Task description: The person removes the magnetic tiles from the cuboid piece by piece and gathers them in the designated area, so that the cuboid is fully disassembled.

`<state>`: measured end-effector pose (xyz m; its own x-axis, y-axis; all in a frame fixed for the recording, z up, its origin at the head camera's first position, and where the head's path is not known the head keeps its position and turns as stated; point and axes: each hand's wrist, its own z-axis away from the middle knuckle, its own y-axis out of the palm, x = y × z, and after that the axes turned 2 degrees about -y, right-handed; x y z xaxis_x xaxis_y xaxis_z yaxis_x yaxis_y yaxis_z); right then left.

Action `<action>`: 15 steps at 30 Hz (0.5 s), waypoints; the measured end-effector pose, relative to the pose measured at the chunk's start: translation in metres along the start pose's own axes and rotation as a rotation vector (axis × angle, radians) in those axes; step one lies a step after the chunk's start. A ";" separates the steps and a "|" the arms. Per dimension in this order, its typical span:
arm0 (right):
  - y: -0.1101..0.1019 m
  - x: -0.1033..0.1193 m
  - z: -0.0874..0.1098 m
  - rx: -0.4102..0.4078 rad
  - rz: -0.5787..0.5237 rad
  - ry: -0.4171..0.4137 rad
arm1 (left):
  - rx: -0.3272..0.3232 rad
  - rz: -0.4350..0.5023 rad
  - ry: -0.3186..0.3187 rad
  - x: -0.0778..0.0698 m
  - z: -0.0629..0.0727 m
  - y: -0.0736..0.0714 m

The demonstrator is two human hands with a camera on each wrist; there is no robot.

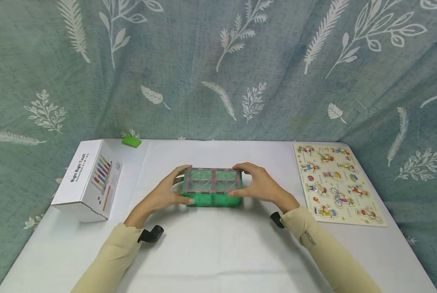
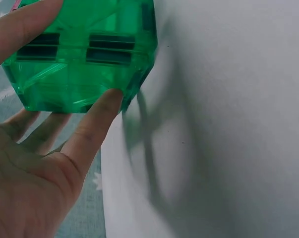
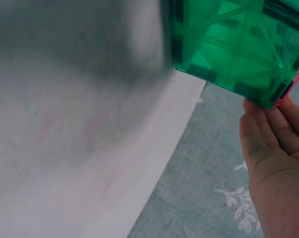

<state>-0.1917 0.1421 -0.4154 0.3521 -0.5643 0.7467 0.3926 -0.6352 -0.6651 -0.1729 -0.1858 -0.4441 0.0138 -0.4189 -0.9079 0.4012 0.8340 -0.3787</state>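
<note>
A box of translucent magnetic tiles [image 1: 222,199], green at the sides with two pink-framed squares on top, sits at the middle of the table. At its left end, my left hand [image 1: 164,192] grips it with the thumb on the front and the fingers behind. The right hand [image 1: 259,184] holds the opposite end, thumb at the front edge and fingers at the back corner. In the left wrist view, the green tiles [image 2: 72,84] have fingertips against their edges. The right wrist view has fingers touching a lower corner of the green tiles [image 3: 233,54].
To the left stands a white box [image 1: 75,173] with printed coloured pieces. A small green block [image 1: 131,141] lies at the back left. On the right lies a wooden picture puzzle board [image 1: 337,183]. A leaf-patterned curtain [image 1: 189,81] hangs behind the white table [image 1: 218,252].
</note>
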 end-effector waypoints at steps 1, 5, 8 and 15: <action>0.001 0.001 0.000 0.000 0.007 -0.003 | 0.001 0.003 0.000 0.000 0.002 0.000; 0.003 0.001 0.002 -0.009 0.028 -0.009 | 0.005 0.003 0.002 -0.001 0.006 0.000; 0.004 0.001 0.002 -0.019 0.023 -0.014 | 0.009 -0.004 -0.002 -0.001 0.007 0.000; 0.005 0.000 0.001 -0.046 0.000 -0.029 | 0.006 -0.005 0.002 -0.002 0.007 0.000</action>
<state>-0.1891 0.1391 -0.4186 0.3765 -0.5496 0.7458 0.3531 -0.6591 -0.6640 -0.1661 -0.1876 -0.4414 0.0105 -0.4222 -0.9064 0.4071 0.8297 -0.3818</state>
